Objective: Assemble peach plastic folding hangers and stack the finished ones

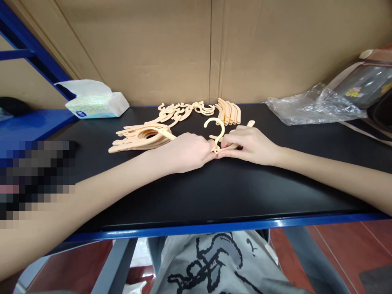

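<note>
A cream plastic clothes hanger is held between my two hands over the black tabletop, its curved hook pointing up. My left hand is closed around the hanger's left arm, whose end sticks out past the knuckles. Pinched near the hook's base, the right arm of the hanger is in my right hand, with its tip showing above the fingers. Fingertips of both hands almost meet at the small pivot below the hook. Just beyond my left hand lies a stack of cream hangers.
Loose cream hooks and a row of curved hanger arms lie at the back. A tissue pack stands back left, by the cardboard wall. Clear plastic wrap and a bag occupy the right. A blue edge runs along the front.
</note>
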A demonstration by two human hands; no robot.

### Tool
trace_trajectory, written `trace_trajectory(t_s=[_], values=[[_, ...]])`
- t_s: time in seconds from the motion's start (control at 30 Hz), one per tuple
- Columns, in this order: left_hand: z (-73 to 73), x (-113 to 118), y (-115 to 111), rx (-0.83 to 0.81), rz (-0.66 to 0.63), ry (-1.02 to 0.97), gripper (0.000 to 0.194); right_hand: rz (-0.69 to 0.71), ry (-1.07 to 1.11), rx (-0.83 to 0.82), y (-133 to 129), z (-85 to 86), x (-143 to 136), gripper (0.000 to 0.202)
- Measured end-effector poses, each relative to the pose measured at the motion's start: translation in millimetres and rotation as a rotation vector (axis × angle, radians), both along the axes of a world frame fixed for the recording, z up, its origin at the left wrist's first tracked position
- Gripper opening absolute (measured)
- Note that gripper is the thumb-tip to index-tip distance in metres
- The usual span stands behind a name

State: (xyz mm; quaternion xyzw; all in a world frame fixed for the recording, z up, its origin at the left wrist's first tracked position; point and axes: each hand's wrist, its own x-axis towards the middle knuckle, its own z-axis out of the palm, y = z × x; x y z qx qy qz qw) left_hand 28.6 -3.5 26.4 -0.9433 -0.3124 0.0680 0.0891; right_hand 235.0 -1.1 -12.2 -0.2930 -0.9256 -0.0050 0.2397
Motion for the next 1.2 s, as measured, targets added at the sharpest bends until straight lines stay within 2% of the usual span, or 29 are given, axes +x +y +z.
trace_trajectory(t_s=[0.17,0.3,0.4,0.57,0.7,0.83,0.9,0.97,1.07,1.2], values=[[-0.4,-2.5,2.7,-0.016,-0.048,-0.059,0.039,0.025,0.007,-0.025,-0.2,0.0,-0.3,0.032],[-1.5,-2.7,5.5,-0.053,-0.05,-0.098,0.043,0.022,0.015,-0.023,0.4,0.8,-0.5,0.034],[-1.1,-1.2,4.6,-0.039,-0.031,-0.064,0.046,0.0,0.036,-0.02,1.5,2.4,0.6,0.033],[-4.4,0.6,2.4,0.014,-0.003,-0.055,0.049,-0.144,0.117,-0.063,5.0,3.4,3.9,0.035],[-5.9,1.2,1.5,-0.051,0.087,-0.137,0.049,-0.094,0.054,0.018,4.7,1.6,3.2,0.031],[-4.4,1.1,3.4,-0.288,0.133,-0.342,0.046,-0.079,0.048,0.037,3.2,1.9,1.7,0.029],[-4.5,1.1,6.5,-0.502,0.182,-0.472,0.039,-0.067,0.035,0.014,3.1,2.9,1.5,0.026],[-5.4,0.8,10.2,-0.739,0.283,-0.595,0.031,-0.065,0.017,-0.008,3.5,3.7,1.3,0.023],[-6.9,-0.8,15.5,-1.021,0.372,-0.733,0.029,-0.088,-0.013,-0.025,4.3,4.2,0.8,0.024],[-7.7,-4.1,20.2,-1.136,0.363,-0.773,0.032,-0.104,-0.017,-0.043,4.7,4.0,0.6,0.029]])
